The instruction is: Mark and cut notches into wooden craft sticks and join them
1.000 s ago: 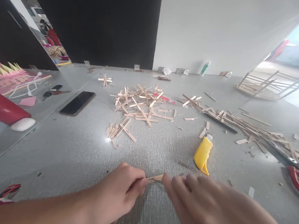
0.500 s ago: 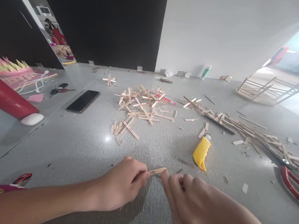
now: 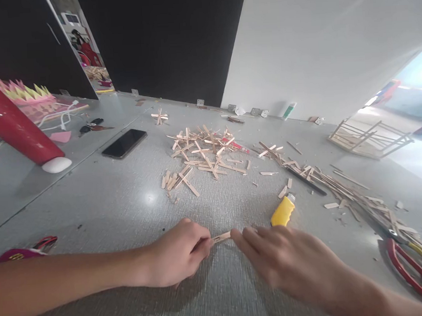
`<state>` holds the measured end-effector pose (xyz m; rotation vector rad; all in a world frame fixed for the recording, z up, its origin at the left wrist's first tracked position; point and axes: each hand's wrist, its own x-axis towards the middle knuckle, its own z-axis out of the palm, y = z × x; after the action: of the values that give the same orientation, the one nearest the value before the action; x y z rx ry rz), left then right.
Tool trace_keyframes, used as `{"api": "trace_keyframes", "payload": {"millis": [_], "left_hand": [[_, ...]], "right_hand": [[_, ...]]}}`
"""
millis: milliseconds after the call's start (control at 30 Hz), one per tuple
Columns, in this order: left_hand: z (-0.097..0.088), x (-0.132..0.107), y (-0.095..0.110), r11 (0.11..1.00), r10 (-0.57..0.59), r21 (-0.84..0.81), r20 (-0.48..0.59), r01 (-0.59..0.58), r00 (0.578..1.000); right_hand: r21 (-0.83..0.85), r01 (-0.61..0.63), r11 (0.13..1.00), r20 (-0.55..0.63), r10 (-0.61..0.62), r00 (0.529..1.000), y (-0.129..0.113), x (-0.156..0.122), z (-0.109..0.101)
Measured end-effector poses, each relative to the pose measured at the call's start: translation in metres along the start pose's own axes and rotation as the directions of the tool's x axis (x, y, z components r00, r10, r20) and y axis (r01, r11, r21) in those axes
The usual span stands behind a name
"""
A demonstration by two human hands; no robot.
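Left hand [image 3: 181,251] fingers pinch a narrow pale wooden stick [image 3: 222,237] at near centre, right hand [image 3: 284,253] at its right end, grip can't tell, so piece looks unfinished; pale wooden crossed-stick star [image 3: 159,116] far left looks complete, loose pale wooden stick pile [image 3: 204,150] doesn't.

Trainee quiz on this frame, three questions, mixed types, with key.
1. True or false: in the picture, the phone lies left of the stick pile.
2. Which does the right hand partly hide: A phone, B cutter, C stick pile?
3. Short answer: what does the left hand pinch?

Key: 1 true; 2 B; 3 a thin wooden piece.
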<state>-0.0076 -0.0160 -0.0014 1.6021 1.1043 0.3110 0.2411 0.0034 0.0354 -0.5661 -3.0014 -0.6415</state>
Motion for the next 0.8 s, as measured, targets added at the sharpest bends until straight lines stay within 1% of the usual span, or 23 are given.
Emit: {"api": "trace_keyframes", "payload": {"millis": [33, 100, 133, 167, 233, 300, 367, 433, 500, 567, 600, 633, 667, 733, 767, 800], "left_hand": [[0.001, 0.000, -0.001, 1.000, 0.003, 0.000, -0.008, -0.003, 1.000], [0.002, 0.000, -0.002, 1.000, 0.002, -0.004, -0.019, -0.002, 1.000], [0.002, 0.000, -0.002, 1.000, 0.001, -0.007, -0.021, -0.001, 1.000], [0.002, -0.001, -0.002, 1.000, 0.002, -0.010, -0.020, -0.002, 1.000], [0.001, -0.001, -0.002, 1.000, 0.007, -0.013, -0.015, -0.007, 1.000], [0.000, -0.002, -0.002, 1.000, 0.013, -0.016, -0.008, -0.013, 1.000], [0.000, -0.002, -0.002, 1.000, 0.014, -0.021, -0.001, -0.014, 1.000], [0.000, -0.002, -0.002, 1.000, 0.014, -0.026, 0.006, -0.014, 1.000], [-0.001, -0.002, -0.002, 1.000, 0.016, -0.027, 0.010, -0.016, 1.000], [-0.001, -0.002, -0.001, 0.999, 0.020, -0.026, 0.013, -0.019, 1.000], [-0.001, -0.002, 0.000, 0.999, 0.022, -0.027, 0.014, -0.022, 1.000], [-0.001, -0.002, 0.001, 0.999, 0.025, -0.028, 0.016, -0.024, 1.000], [-0.001, -0.002, 0.001, 0.999, 0.027, -0.030, 0.018, -0.027, 0.999], [-0.001, -0.002, 0.001, 0.999, 0.032, -0.035, 0.025, -0.031, 0.999], [-0.002, -0.002, 0.001, 0.999, 0.034, -0.036, 0.027, -0.034, 0.999], [-0.002, -0.001, 0.000, 0.999, 0.037, -0.037, 0.029, -0.035, 0.999]], "right_hand": [[-0.095, 0.040, 0.995, -0.032, -0.044, 0.999, -0.009, 0.004, -0.006], [-0.237, 0.097, 0.967, -0.027, -0.106, 0.994, -0.023, 0.010, -0.016], [-0.264, 0.119, 0.957, -0.015, -0.127, 0.992, -0.025, 0.012, -0.019], [-0.254, 0.133, 0.958, 0.001, -0.137, 0.991, -0.024, 0.013, -0.019], [-0.141, 0.130, 0.981, 0.019, -0.128, 0.992, -0.011, 0.012, -0.014], [0.031, 0.060, 0.998, 0.053, -0.062, 0.997, 0.010, 0.008, -0.003], [0.168, 0.009, 0.986, 0.129, -0.031, 0.991, 0.028, 0.005, 0.006], [0.209, 0.001, 0.978, 0.152, -0.033, 0.988, 0.031, 0.004, 0.010], [0.133, 0.037, 0.990, 0.113, -0.052, 0.992, 0.017, 0.008, 0.005], [-0.022, 0.087, 0.996, 0.062, -0.086, 0.994, -0.007, 0.016, -0.004], [-0.103, 0.095, 0.990, 0.077, -0.087, 0.993, -0.019, 0.020, -0.010], [-0.174, 0.068, 0.982, 0.096, -0.052, 0.994, -0.028, 0.024, -0.015], [-0.215, 0.070, 0.974, 0.116, -0.046, 0.992, -0.033, 0.026, -0.019], [-0.193, 0.136, 0.972, 0.148, -0.108, 0.983, -0.030, 0.027, -0.021], [-0.156, 0.161, 0.975, 0.140, -0.139, 0.980, -0.022, 0.025, -0.020], [-0.121, 0.159, 0.980, 0.118, -0.144, 0.982, -0.012, 0.022, -0.016]]}}
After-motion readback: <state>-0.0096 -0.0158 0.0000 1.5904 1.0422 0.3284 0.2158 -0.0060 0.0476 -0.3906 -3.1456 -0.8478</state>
